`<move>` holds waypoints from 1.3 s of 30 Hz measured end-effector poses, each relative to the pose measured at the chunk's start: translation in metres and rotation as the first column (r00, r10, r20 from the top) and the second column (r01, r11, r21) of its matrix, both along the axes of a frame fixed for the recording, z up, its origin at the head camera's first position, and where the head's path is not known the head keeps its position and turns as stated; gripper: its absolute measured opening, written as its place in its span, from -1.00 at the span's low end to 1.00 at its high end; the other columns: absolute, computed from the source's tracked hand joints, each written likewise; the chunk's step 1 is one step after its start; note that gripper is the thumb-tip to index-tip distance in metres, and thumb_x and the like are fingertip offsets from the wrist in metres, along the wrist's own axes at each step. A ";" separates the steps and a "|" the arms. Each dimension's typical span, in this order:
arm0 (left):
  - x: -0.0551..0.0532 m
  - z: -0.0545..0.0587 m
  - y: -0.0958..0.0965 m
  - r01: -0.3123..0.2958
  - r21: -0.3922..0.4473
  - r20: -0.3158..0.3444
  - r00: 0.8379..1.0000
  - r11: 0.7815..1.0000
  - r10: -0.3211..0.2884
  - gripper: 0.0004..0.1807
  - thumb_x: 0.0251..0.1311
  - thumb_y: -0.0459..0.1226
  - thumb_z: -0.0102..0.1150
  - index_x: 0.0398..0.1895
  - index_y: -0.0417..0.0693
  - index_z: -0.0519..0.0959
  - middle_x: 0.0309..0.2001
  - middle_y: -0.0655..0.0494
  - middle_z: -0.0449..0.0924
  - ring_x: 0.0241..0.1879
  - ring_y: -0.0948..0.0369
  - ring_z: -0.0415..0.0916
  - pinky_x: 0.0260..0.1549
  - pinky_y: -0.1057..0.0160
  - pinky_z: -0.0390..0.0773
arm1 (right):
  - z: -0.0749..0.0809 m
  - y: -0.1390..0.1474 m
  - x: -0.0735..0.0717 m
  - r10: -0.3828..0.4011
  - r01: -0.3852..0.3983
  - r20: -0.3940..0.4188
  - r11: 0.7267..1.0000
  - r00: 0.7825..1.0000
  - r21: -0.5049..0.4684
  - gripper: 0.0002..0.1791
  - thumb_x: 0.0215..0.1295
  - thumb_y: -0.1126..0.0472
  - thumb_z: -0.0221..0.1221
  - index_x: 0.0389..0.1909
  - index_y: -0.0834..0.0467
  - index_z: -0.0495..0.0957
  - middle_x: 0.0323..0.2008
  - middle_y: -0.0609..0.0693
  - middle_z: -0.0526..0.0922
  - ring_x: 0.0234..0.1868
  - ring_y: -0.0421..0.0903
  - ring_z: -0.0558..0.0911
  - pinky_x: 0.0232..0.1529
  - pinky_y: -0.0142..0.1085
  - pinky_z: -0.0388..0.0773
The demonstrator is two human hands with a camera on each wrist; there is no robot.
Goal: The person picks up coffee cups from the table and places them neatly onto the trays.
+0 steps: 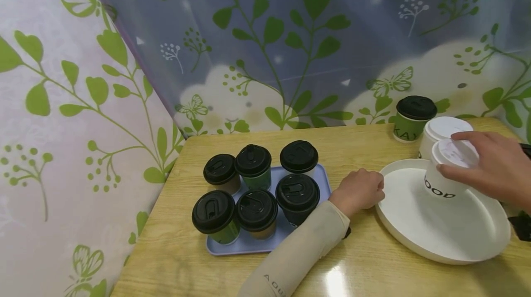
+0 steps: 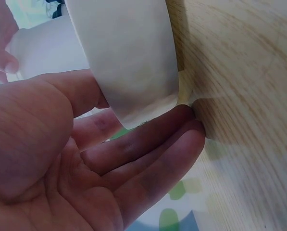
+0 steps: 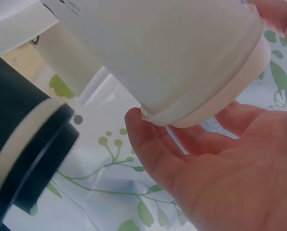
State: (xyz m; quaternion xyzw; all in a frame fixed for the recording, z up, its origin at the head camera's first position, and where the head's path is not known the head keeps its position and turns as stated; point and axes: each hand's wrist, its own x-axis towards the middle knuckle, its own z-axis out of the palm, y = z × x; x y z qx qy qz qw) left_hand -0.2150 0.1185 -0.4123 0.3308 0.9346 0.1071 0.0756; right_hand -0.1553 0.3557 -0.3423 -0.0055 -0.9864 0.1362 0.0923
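Observation:
A white paper cup point(image 1: 445, 178) with a white lid stands upright over the round white tray point(image 1: 408, 214). My right hand point(image 1: 495, 168) holds the cup by its lid, thumb on one side and fingers on the other, which the right wrist view also shows on the lid point(image 3: 225, 91). At the tray's left edge, my left hand point(image 1: 361, 190) grips the rim. In the left wrist view the thumb lies behind the tray wall point(image 2: 133, 57) and the fingers point(image 2: 157, 163) are at its outer side, near the tabletop.
A second white-lidded cup point(image 1: 448, 125) and a green cup point(image 1: 408, 124) with a black lid stand behind the tray. To the left, several black-lidded cups point(image 1: 257, 211) stand on a lavender rectangular tray point(image 1: 244, 247). A patterned curtain point(image 1: 265, 57) borders the wooden table point(image 1: 166, 251).

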 end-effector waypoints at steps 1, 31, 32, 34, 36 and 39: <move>0.000 0.000 0.000 0.000 0.001 0.000 1.000 1.000 0.000 -0.90 0.40 -0.20 0.20 -0.33 0.16 0.61 -0.47 0.38 0.46 -0.49 0.39 0.40 -0.48 0.43 0.38 | -0.001 0.001 -0.001 0.002 -0.002 0.006 1.000 1.000 -0.002 -0.14 0.20 -0.11 0.37 0.24 0.46 0.30 0.14 0.69 0.27 0.15 0.62 0.25 0.13 0.51 0.17; -0.001 -0.001 0.001 -0.006 0.004 0.008 1.000 1.000 0.006 -0.90 0.40 -0.19 0.20 -0.33 0.17 0.61 -0.47 0.39 0.45 -0.48 0.39 0.39 -0.48 0.42 0.38 | -0.009 0.009 -0.019 0.045 -0.045 0.015 0.999 0.999 -0.014 -0.15 0.23 -0.08 0.36 0.23 0.51 0.30 0.13 0.69 0.28 0.13 0.62 0.25 0.13 0.50 0.13; -0.001 -0.001 0.001 -0.007 0.005 0.009 1.000 1.000 0.006 -0.90 0.40 -0.19 0.20 -0.32 0.17 0.61 -0.47 0.39 0.45 -0.48 0.39 0.39 -0.48 0.43 0.38 | -0.010 0.009 -0.019 0.045 -0.045 0.017 0.999 0.999 -0.015 -0.15 0.23 -0.08 0.36 0.23 0.51 0.30 0.13 0.69 0.28 0.13 0.61 0.25 0.12 0.51 0.13; -0.001 -0.001 0.001 -0.008 0.006 0.012 1.000 1.000 0.008 -0.90 0.39 -0.20 0.20 -0.33 0.17 0.61 -0.47 0.39 0.45 -0.49 0.40 0.39 -0.48 0.43 0.38 | -0.010 0.009 -0.019 0.048 -0.048 0.018 0.999 0.999 -0.014 -0.14 0.22 -0.08 0.37 0.23 0.51 0.31 0.13 0.69 0.29 0.12 0.61 0.26 0.11 0.51 0.15; -0.001 -0.001 0.000 -0.009 0.007 0.013 1.000 1.000 0.009 -0.90 0.39 -0.20 0.20 -0.33 0.17 0.60 -0.48 0.39 0.45 -0.49 0.39 0.39 -0.48 0.43 0.38 | -0.010 0.008 -0.020 0.055 -0.055 0.013 0.998 0.998 -0.010 -0.14 0.21 -0.08 0.38 0.22 0.52 0.32 0.12 0.69 0.32 0.11 0.60 0.28 0.10 0.50 0.17; 0.000 -0.001 0.000 -0.011 0.010 0.015 1.000 1.000 0.011 -0.89 0.39 -0.21 0.20 -0.34 0.17 0.60 -0.48 0.39 0.45 -0.49 0.39 0.39 -0.49 0.43 0.38 | -0.011 0.008 -0.021 0.060 -0.060 0.008 0.998 0.998 -0.008 -0.15 0.20 -0.08 0.38 0.22 0.52 0.33 0.12 0.69 0.33 0.09 0.60 0.30 0.08 0.50 0.19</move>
